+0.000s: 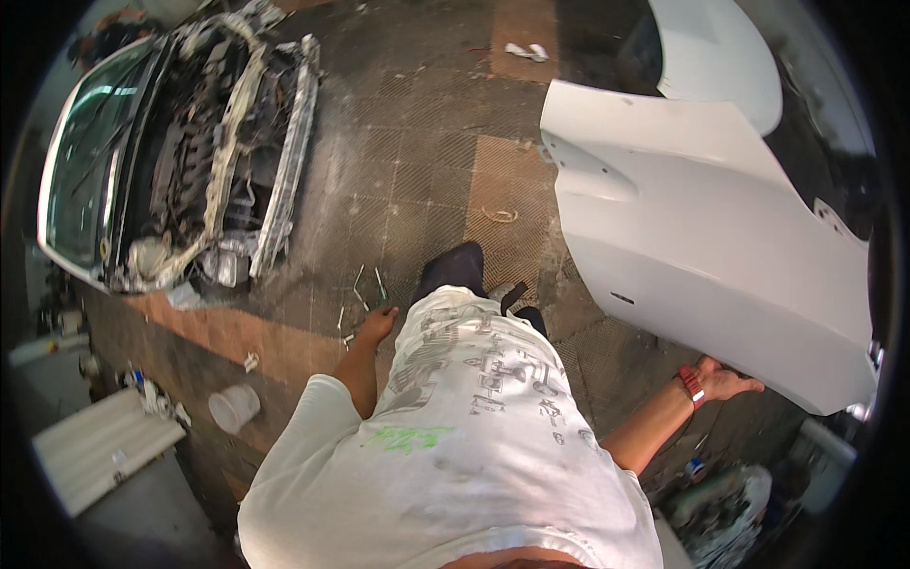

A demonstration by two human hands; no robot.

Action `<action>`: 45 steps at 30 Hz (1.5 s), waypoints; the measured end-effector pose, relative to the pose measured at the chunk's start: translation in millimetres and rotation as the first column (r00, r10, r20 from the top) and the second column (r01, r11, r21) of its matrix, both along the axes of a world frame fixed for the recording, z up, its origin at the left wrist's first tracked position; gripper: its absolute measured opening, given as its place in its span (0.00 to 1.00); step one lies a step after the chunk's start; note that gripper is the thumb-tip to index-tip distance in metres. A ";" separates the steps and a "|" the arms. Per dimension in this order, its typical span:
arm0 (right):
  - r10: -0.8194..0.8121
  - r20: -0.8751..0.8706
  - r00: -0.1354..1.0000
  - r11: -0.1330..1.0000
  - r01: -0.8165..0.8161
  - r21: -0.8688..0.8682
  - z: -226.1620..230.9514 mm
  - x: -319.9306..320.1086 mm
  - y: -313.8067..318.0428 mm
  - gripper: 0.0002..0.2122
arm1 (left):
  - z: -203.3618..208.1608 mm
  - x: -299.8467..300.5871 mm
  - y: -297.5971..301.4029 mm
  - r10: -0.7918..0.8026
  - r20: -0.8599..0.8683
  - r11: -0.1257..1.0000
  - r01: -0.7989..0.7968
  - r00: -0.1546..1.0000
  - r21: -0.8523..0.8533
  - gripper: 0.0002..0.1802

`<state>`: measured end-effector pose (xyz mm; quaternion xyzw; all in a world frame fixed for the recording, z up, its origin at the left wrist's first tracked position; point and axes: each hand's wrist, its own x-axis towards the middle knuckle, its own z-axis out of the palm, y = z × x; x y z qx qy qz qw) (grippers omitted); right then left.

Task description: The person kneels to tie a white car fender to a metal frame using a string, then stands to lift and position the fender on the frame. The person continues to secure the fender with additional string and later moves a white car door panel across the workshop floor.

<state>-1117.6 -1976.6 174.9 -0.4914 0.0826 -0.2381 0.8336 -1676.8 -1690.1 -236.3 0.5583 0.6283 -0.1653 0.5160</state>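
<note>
A large white car fender (682, 218) fills the right side, with a small dark slot near its lower left edge. My right hand (725, 381), with a red watch on the wrist, is at the fender's near edge. Part of the fingers goes out of sight at that edge, and one digit points right along it. My left hand (381, 324) hangs beside my left hip, its fingers curled. A thin green and white stick (381, 283) shows just beyond it; I cannot tell whether the hand holds it or it lies on the floor.
At the left stands a car with an exposed engine bay (204, 152). Another white panel (725, 57) is behind the fender. A white bucket (234, 409) stands at the lower left, near a pale ribbed panel (109, 446). Thin sticks (342, 317) and scraps litter the tiled floor (417, 152).
</note>
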 end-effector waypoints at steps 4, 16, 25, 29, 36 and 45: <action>0.065 -0.080 0.995 0.982 -0.078 -0.170 -10.7 31.6 39.5 0.39 | 25.0 39.7 -19.6 0.036 -0.019 0.999 -0.036 0.999 -0.006 0.31; 0.042 -0.375 0.926 0.690 -0.298 -0.660 -52.4 57.6 210.0 0.38 | -20.3 50.9 40.5 0.095 -0.056 0.995 -0.096 0.994 -0.015 0.31; 0.013 -0.395 0.918 0.420 -0.364 -0.831 -47.5 28.1 390.7 0.39 | 6.0 50.3 250.7 0.458 0.127 0.876 -0.471 0.880 0.101 0.33; -0.038 -0.437 0.898 0.389 -0.390 -0.834 -49.8 19.2 441.7 0.40 | 17.3 46.6 331.6 0.454 0.107 0.876 -0.465 0.885 0.129 0.32; 0.037 -0.432 0.901 0.406 -0.409 -0.817 -53.6 33.7 500.6 0.44 | -1.3 41.3 338.5 0.608 0.083 0.793 -0.609 0.790 -0.012 0.33; 0.089 -0.578 0.811 0.365 -0.566 -0.739 -74.7 67.2 572.7 0.47 | -46.9 56.6 194.0 0.699 -0.011 0.699 -0.688 0.715 -0.195 0.32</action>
